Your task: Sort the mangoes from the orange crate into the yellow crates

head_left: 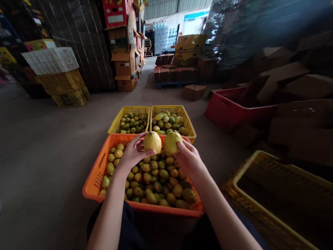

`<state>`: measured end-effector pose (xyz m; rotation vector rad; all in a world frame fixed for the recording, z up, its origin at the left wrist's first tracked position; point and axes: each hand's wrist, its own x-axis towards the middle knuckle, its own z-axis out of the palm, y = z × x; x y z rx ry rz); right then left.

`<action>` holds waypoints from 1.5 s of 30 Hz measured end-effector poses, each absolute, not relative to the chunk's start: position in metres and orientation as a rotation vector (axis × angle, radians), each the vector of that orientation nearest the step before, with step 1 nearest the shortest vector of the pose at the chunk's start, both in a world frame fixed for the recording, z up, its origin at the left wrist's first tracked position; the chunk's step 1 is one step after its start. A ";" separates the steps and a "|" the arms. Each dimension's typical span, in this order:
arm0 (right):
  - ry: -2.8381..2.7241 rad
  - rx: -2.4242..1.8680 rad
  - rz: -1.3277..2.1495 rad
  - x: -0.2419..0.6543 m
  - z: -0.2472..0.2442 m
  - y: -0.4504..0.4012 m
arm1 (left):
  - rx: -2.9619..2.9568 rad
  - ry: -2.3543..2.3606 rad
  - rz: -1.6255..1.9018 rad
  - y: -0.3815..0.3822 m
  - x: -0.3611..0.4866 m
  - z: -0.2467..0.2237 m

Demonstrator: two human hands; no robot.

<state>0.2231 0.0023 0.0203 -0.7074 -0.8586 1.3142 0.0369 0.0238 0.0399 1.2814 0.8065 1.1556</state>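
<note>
On a warehouse's gray floor (49, 158), with stacked cartons (123, 47) behind. From head view: grasping one yellow fruit (152, 142) in fingers of left hand (134, 151), one greener fruit (172, 142) in those of right hand (188, 155); both held just apart above orange crate (94, 180) of heaped fruit (157, 186).

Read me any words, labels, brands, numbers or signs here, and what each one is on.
No text is readable.
Pale panel on the red carton: too small and blurred.
Red marking on the bottom carton of that stack: too blurred.
Orange crate: no lettering visible.
</note>
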 end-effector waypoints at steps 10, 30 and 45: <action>-0.982 -0.754 1.231 0.217 0.025 0.000 | 1.382 0.756 1.152 0.022 0.029 0.043; -0.922 -0.780 1.485 0.225 0.030 -0.005 | 1.277 0.802 0.998 0.021 0.023 0.042; -0.628 -0.899 1.654 0.215 0.021 0.007 | 0.578 0.844 0.979 0.022 0.054 0.037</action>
